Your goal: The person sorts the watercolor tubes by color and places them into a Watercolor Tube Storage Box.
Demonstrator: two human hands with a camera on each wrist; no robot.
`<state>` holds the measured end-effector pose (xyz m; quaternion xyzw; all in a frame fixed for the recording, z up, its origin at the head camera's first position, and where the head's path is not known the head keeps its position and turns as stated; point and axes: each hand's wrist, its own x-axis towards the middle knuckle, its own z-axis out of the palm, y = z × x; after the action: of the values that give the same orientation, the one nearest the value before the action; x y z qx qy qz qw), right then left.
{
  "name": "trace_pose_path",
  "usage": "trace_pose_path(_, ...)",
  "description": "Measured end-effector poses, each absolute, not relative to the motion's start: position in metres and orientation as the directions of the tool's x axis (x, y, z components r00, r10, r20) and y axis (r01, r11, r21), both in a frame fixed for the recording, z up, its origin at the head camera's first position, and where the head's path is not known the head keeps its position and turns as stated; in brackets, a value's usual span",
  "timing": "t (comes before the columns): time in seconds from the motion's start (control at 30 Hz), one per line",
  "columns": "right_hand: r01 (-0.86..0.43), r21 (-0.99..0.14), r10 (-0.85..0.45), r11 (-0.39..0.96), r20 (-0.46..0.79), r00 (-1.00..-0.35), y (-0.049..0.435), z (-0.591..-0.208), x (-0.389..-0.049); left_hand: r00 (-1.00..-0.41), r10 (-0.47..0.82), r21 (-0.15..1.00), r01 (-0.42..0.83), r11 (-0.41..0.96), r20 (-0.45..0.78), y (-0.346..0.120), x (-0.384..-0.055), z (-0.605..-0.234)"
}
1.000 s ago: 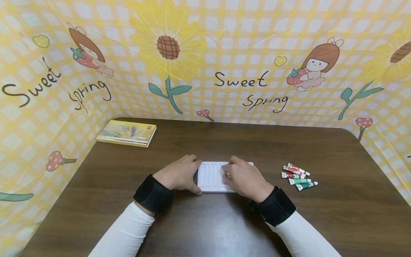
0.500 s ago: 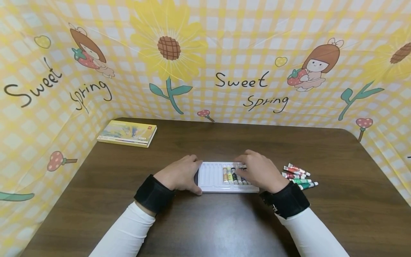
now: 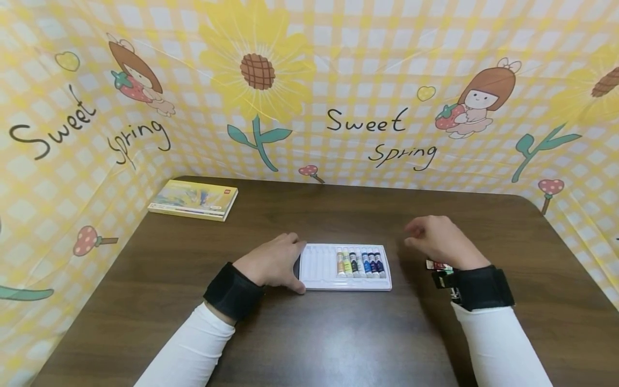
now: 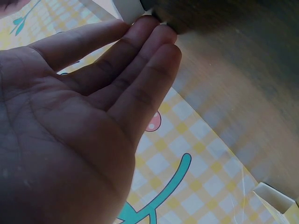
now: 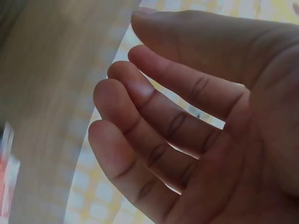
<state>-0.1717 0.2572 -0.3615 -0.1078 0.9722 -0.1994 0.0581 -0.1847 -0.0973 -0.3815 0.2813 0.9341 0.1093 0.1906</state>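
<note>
While the white tray [image 3: 319,266] lies flat near the middle of the brown table [image 3: 338,333], six paint tubes [image 3: 360,263] sit side by side in its right half, and its left grooves hold nothing. The left hand [image 3: 273,263] rests against the tray's left end, fingers straight and together, their tips touching the white edge; the left wrist view shows the same flat, relaxed fingers [image 4: 140,70] meeting a white corner. The right hand [image 3: 437,239] hovers above the table, apart from the tray's right end, fingers loosely bent and spread, gripping nothing; the right wrist view confirms an empty palm. Just beneath that wrist, loose paint tubes [image 3: 437,265] lie on the table, mostly hidden by the black wrist strap [image 3: 479,287]. A matching black strap and white sleeve [image 3: 188,349] cover the left arm. Farther off, at the table's far left corner, a yellow box [image 3: 193,200] lies flat. A yellow checked cloth [image 3: 367,80] with sunflowers, cartoon figures and the words "Sweet Spring" rises around the table on three sides.
</note>
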Motion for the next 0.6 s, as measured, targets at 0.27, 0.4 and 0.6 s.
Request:
trace_pose_path(0.27,-0.088,-0.399,-0.169,0.913,-0.171,-0.971,0.313,-0.372,-0.173,-0.774,0.562,0.313,0.478,0.821,-0.291,-0.098,-0.185,-0.382)
trace_pose_path(0.4,-0.056,-0.388,-0.145,0.92,-0.203,-0.968,0.331,-0.374,-0.172,-0.774,0.562,0.314,0.477,0.821,-0.291,-0.098,-0.184,-0.383)
trace_pose_path(0.6,-0.019,-0.384,-0.128,0.923,-0.26,-0.957,0.347,-0.374,-0.165,-0.773,0.562,0.314,0.477,0.821,-0.294,-0.098,-0.185,-0.383)
